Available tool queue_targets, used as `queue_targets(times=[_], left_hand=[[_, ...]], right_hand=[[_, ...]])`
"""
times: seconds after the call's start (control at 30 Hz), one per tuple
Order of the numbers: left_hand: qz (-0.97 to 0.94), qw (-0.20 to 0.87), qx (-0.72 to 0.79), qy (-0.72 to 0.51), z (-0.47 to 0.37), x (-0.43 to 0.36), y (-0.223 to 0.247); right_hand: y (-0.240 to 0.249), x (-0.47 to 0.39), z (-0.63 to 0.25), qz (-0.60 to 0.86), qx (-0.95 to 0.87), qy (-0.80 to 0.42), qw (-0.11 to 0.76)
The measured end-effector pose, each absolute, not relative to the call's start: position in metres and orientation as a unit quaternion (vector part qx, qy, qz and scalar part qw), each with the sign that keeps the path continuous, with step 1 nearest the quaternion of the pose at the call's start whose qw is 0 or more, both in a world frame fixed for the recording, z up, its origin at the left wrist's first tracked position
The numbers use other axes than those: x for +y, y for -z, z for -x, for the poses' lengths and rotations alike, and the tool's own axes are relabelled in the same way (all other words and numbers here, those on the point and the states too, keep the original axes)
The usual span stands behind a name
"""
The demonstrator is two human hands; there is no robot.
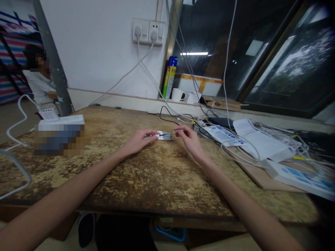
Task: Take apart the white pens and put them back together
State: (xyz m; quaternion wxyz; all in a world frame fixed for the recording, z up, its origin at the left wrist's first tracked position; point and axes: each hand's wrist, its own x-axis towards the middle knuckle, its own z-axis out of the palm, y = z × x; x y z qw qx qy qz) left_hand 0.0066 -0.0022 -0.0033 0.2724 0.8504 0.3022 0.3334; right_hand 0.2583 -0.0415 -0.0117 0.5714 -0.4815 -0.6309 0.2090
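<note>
Several slim pens [165,136] with white and grey barrels lie side by side on the worn wooden table [146,188]. At their left end is my left hand [142,140], its thumb and fingers closed around a dark, thin pen-like piece over the row. Just right of the row, my right hand [188,139] is closed in a pinch, with its fingertips near the pens' tips. Something small and pale shows at those fingertips, too small to name.
A power strip [62,121] lies at the left. Papers [251,136], tangled cables and a white-and-blue box [295,176] fill the right. A spray can [170,78] and a mug [178,94] stand on the sill. A person [39,76] sits at the far left.
</note>
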Motion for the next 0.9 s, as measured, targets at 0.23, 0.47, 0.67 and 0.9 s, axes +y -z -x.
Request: queue_targets(times=[0.23, 0.47, 0.67, 0.9], left_hand=[[-0.854, 0.278, 0.285, -0.334, -0.0079, -0.0044, 0.0029], [-0.853, 0.282, 0.287, -0.331, -0.0088, -0.0046, 0.0034], [-0.850, 0.291, 0.294, -0.327, -0.0097, -0.0067, 0.0007], [-0.847, 0.304, 0.300, -0.316, -0.0095, -0.0070, -0.0002]], right_hand=[[0.0133, -0.0454, -0.2504, 0.477, -0.656, -0.221, 0.542], [0.0125, -0.0468, -0.2474, 0.465, -0.650, -0.238, 0.552], [0.0134, -0.0444, -0.2506, 0.468, -0.646, -0.246, 0.550], [0.0106, -0.0444, -0.2505, 0.466, -0.630, -0.287, 0.551]])
